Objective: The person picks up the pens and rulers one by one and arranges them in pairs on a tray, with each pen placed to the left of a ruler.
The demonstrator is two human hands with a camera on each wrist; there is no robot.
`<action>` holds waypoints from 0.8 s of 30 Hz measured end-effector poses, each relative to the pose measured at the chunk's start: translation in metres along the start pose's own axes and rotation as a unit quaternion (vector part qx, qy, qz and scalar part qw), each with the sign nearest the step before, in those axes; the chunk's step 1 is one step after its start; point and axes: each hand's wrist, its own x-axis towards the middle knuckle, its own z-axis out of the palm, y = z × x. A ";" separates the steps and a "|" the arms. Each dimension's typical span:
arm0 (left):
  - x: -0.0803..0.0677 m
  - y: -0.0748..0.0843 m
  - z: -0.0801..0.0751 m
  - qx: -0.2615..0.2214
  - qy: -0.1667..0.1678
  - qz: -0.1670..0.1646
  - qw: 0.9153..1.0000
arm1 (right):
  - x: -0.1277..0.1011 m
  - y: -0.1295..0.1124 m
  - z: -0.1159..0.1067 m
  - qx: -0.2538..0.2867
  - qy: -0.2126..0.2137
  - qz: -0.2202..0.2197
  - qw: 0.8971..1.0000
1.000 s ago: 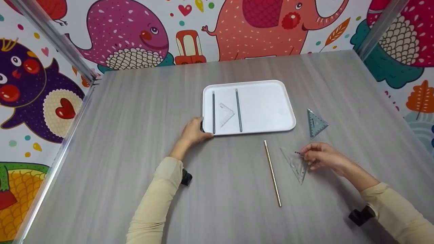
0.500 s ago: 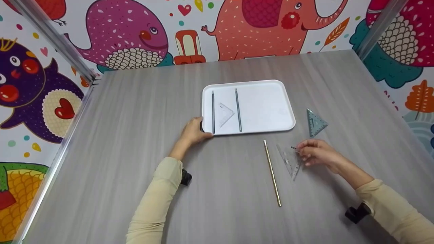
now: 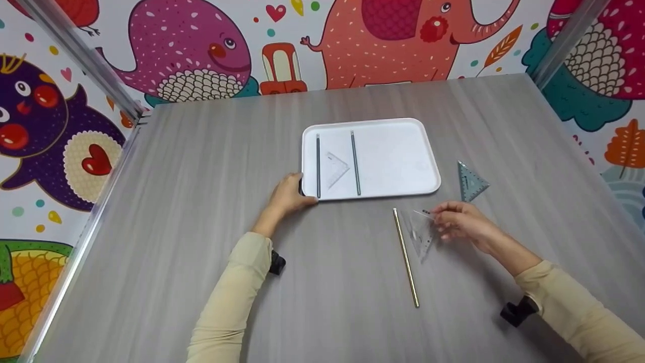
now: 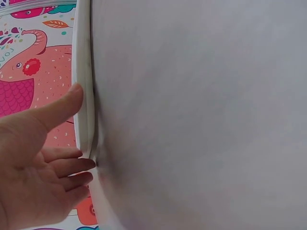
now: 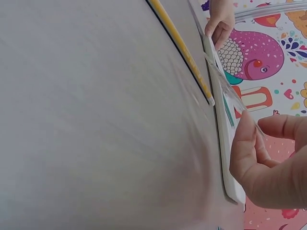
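The right hand (image 3: 461, 222) has lifted the clear set square (image 3: 421, 229) off the grey counter (image 3: 201, 201) and carried it leftward, beside the gold pencil (image 3: 405, 257) — cartoon-animal walls surround. The left hand (image 3: 287, 194) rests with relaxed fingers against the white tray (image 3: 403, 156), which holds two dark pencils and another clear triangle.

Left wrist: straight fingers (image 4: 57, 165) touch the tray rim.

Right wrist: thumb and fingers pinch the triangle's edge, probably tilted.

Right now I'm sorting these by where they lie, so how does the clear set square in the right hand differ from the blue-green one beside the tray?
The clear set square is see-through and colourless; the blue-green set square is tinted. The clear one is pinched by the right hand and tilted off the table; the blue-green one lies flat, untouched. The clear one is next to the yellow pencil; the blue-green one is near the tray's right edge. Both are triangular.
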 end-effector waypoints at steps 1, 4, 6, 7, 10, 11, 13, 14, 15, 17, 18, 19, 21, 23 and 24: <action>0.000 0.000 0.000 -0.001 0.001 0.001 1.000 | 0.001 0.000 0.001 0.007 -0.001 -0.001 1.000; 0.000 0.001 -0.001 -0.002 0.001 0.003 1.000 | 0.004 -0.001 0.005 0.023 -0.003 -0.004 1.000; 0.000 0.001 -0.001 0.001 0.000 0.002 1.000 | 0.007 -0.002 0.007 0.028 -0.005 -0.004 1.000; 0.000 0.001 -0.001 0.003 0.000 0.001 1.000 | 0.008 -0.003 0.009 0.029 -0.004 -0.004 1.000; 0.000 0.001 -0.001 0.007 -0.001 0.002 1.000 | 0.012 -0.004 0.012 0.032 -0.002 -0.006 0.999; 0.000 0.000 -0.001 0.009 0.000 0.002 1.000 | 0.014 -0.004 0.014 0.034 0.000 -0.005 0.999; 0.001 0.000 0.000 0.008 0.003 0.004 1.000 | 0.017 -0.005 0.017 0.040 0.002 -0.004 0.999; 0.001 -0.001 0.000 0.007 0.003 0.004 1.000 | 0.019 -0.005 0.019 0.043 0.001 -0.005 0.999; 0.001 -0.001 0.000 0.007 0.004 0.004 1.000 | 0.021 -0.006 0.021 0.049 0.001 -0.005 0.999; 0.001 -0.001 0.000 0.007 0.003 0.004 1.000 | 0.024 -0.006 0.025 0.062 -0.001 -0.004 0.998; 0.001 -0.001 0.000 0.006 0.002 0.004 1.000 | 0.026 -0.006 0.027 0.069 -0.003 -0.004 0.998; 0.001 -0.001 0.000 0.005 0.002 0.003 1.000 | 0.027 -0.006 0.029 0.074 -0.005 -0.005 0.997; 0.001 0.000 0.000 0.004 0.001 0.004 1.000 | 0.029 -0.005 0.034 0.083 -0.008 -0.008 0.997; 0.001 0.000 0.000 0.004 0.001 0.004 1.000 | 0.031 -0.006 0.038 0.085 -0.011 -0.010 0.996; 0.001 0.000 0.000 0.005 0.002 0.005 1.000 | 0.032 -0.006 0.040 0.087 -0.012 -0.011 0.996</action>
